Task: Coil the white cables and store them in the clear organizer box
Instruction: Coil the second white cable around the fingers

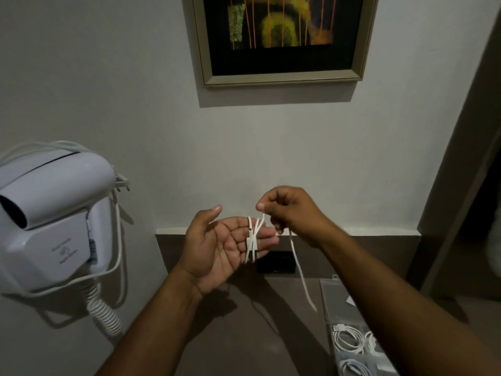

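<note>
My left hand [222,240] is held palm up in the middle of the view, fingers spread, with a white cable [299,270] looped a few times around them. My right hand [287,210] is just to the right and slightly higher, pinching the same cable between thumb and fingers. The cable's loose tail hangs down from that hand toward the counter. The clear organizer box [336,299] lies open at the lower right, partly behind my right forearm. A coiled white cable [349,339] lies in one compartment and another coil [352,367] in the one below.
A white wall-mounted hair dryer [51,218] with its coiled hose and cord hangs at the left. A black socket plate [275,263] sits on the brown back panel above the counter [244,335]. A framed picture [282,36] hangs on the wall above.
</note>
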{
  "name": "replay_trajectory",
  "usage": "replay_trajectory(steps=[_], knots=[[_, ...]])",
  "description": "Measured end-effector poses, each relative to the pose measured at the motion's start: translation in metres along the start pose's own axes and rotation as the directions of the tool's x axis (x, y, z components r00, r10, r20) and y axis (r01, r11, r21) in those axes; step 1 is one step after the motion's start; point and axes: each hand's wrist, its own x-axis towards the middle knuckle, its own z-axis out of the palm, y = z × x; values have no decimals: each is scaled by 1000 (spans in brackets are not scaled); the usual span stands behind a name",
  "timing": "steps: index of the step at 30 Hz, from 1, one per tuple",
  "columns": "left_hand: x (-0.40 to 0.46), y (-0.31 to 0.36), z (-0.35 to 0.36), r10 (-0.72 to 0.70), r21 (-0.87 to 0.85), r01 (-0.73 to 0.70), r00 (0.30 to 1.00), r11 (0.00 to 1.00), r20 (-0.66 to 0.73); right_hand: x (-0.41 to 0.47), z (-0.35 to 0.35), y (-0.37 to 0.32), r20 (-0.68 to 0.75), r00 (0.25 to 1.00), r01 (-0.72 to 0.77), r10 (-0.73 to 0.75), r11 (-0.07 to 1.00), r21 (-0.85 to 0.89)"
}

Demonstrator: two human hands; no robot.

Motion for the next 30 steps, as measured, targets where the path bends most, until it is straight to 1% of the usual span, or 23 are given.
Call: replay_trajectory(steps=[1,3,5,8,10,11,13,15,18,22,24,25,27,28,30], knots=[[-1,2,3,-36,29,36,999,999,17,-2,6,6,-18,1000,-12,13,997,73],[-2,2,7,-103,87,101,995,991,15,0,13,13,-62,998,-9,17,991,134],[-2,-3,9,-89,57,90,996,994,-25,1,14,16,-125,991,-19,40,987,161],[2,-5,11,63,-121,-69,997,990,-53,-13,24,28,-188,969,-112,158,965,236],[10,-2,13,180,-217,-193,981,957,-79,-34,47,39,-155,957,-200,245,945,260],[16,0,13,230,-238,-249,968,939,-103,-46,60,43,-127,950,-245,287,931,273],[25,6,11,302,-208,-329,941,921,-151,-69,82,46,-71,945,-291,320,920,262],[30,8,4,328,-72,-346,926,935,-185,-83,89,45,-66,967,-233,246,960,155],[30,-4,-6,291,117,-270,930,956,-225,-84,68,34,-93,988,-134,127,988,-71],[21,-25,-4,145,212,-98,965,972,-219,-69,33,19,-41,998,27,-42,949,-314],[15,-26,-3,91,211,-45,973,976,-211,-59,18,14,-20,998,42,-51,945,-325],[13,-23,-2,63,200,-23,979,979,-194,-55,11,10,-11,999,31,-36,957,-290],[9,-16,-2,-6,168,26,993,985,-115,-48,1,5,10,1000,11,-9,978,-210],[7,-13,-3,-40,156,51,997,986,-72,-46,-2,3,16,1000,13,-10,979,-205],[5,-8,-5,-96,141,99,995,985,-29,-43,-4,0,32,999,34,-27,966,-255]])
